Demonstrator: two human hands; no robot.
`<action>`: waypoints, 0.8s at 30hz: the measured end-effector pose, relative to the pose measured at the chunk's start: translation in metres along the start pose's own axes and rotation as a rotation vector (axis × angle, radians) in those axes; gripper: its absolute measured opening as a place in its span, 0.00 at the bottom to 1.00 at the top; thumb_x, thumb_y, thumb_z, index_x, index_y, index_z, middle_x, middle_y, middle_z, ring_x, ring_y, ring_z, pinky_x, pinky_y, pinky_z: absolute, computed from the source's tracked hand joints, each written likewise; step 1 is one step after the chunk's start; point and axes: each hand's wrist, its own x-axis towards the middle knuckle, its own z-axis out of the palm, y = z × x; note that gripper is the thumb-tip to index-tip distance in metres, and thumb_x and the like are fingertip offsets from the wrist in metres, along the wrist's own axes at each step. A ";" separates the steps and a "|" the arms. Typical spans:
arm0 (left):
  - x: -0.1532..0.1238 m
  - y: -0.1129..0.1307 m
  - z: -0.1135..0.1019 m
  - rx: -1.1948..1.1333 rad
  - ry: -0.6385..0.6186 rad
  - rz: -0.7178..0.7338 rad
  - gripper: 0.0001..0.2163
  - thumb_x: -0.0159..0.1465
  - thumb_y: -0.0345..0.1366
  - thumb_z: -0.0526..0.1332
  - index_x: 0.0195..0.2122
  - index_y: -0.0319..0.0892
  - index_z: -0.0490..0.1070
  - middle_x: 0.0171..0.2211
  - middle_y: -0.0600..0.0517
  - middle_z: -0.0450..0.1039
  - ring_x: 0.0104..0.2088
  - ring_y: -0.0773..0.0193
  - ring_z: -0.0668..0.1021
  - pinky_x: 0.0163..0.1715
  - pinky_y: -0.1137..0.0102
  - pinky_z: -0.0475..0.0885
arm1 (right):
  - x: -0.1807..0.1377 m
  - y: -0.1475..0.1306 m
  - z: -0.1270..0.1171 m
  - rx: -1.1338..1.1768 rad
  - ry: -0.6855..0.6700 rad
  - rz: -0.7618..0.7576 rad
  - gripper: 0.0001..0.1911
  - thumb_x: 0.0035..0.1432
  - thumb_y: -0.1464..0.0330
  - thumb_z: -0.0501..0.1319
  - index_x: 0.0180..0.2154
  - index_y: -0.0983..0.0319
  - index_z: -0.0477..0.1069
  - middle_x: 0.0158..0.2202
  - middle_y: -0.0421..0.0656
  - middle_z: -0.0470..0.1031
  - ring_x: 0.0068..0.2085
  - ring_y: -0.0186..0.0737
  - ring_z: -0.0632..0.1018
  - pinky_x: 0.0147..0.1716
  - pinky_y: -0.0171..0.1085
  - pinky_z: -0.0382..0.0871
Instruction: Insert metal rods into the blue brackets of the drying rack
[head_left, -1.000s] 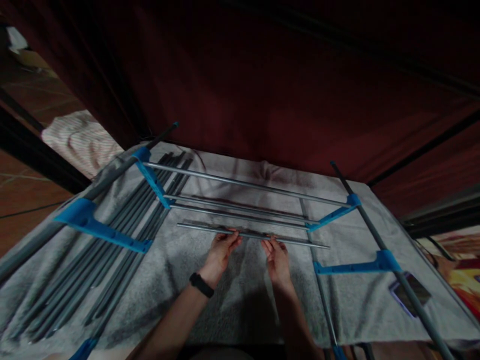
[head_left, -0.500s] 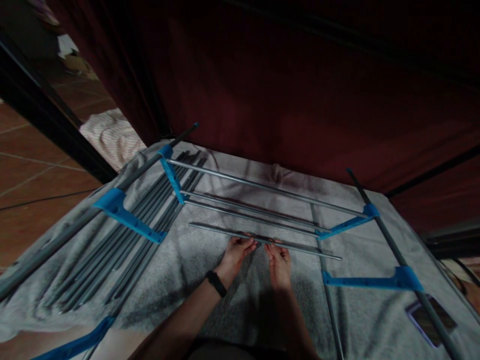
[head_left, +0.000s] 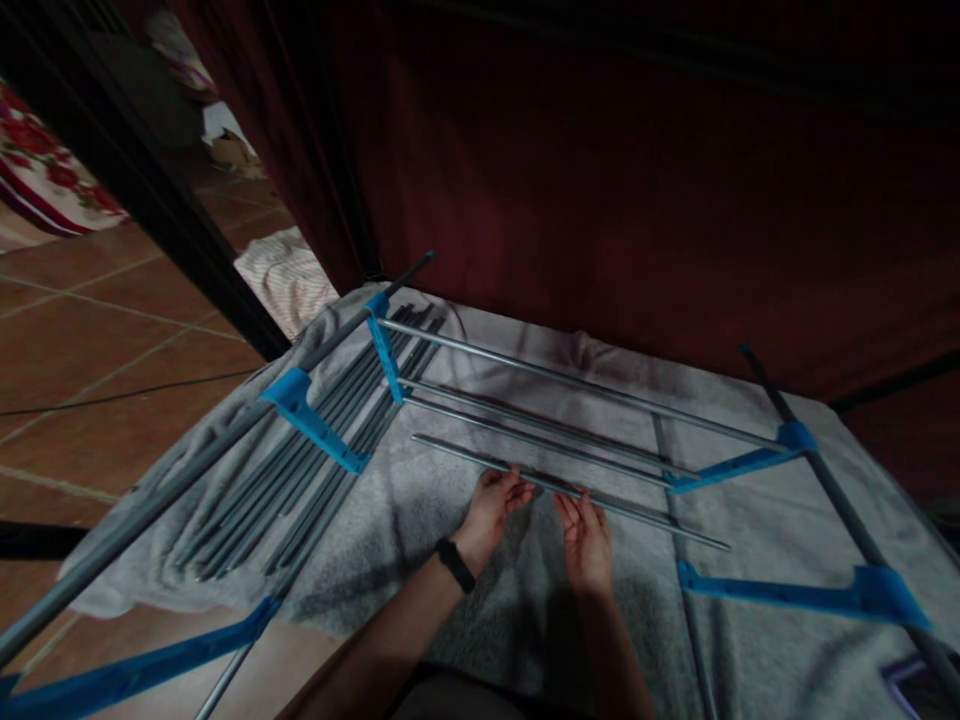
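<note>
A person's left hand (head_left: 491, 510) and right hand (head_left: 586, 535) each grip a loose grey metal rod (head_left: 637, 512) with their fingertips, just above a grey towel (head_left: 450, 560), near blue-bracketed rack rails (head_left: 570, 380).

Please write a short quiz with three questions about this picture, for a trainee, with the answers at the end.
1. True or false: both hands touch the same loose metal rod.
2. Which wrist wears the dark band: A) left, B) right, C) neither?
3. Fill in: the pile of spare rods lies on a grey ____.

Key
1. True: the left hand and the right hand both hold it by the fingertips.
2. A.
3. Blanket.
</note>
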 end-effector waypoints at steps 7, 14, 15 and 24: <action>-0.001 0.025 -0.009 0.126 0.114 0.338 0.19 0.52 0.48 0.77 0.32 0.41 0.73 0.30 0.53 0.74 0.31 0.66 0.78 0.32 0.70 0.76 | 0.004 0.000 -0.007 0.008 -0.007 0.030 0.14 0.52 0.57 0.75 0.35 0.58 0.77 0.40 0.41 0.83 0.47 0.41 0.83 0.58 0.48 0.75; 0.009 0.072 -0.038 0.051 0.312 0.537 0.17 0.56 0.38 0.73 0.40 0.46 0.66 0.31 0.56 0.73 0.31 0.67 0.78 0.32 0.72 0.74 | 0.005 0.002 -0.013 -0.031 -0.013 0.031 0.14 0.55 0.55 0.73 0.35 0.57 0.77 0.39 0.42 0.82 0.46 0.40 0.83 0.56 0.47 0.77; 0.010 0.079 -0.043 0.046 0.342 0.548 0.17 0.56 0.36 0.72 0.41 0.46 0.65 0.31 0.57 0.73 0.31 0.67 0.78 0.32 0.72 0.73 | 0.005 0.003 -0.014 -0.043 -0.011 0.026 0.14 0.55 0.55 0.72 0.34 0.57 0.77 0.38 0.42 0.82 0.45 0.41 0.83 0.55 0.47 0.78; 0.011 0.103 -0.080 0.202 0.395 0.628 0.17 0.57 0.39 0.72 0.44 0.43 0.71 0.30 0.55 0.74 0.28 0.68 0.77 0.32 0.71 0.72 | 0.005 0.004 -0.016 -0.082 -0.044 0.016 0.14 0.54 0.54 0.73 0.32 0.56 0.76 0.36 0.41 0.81 0.44 0.41 0.83 0.55 0.49 0.77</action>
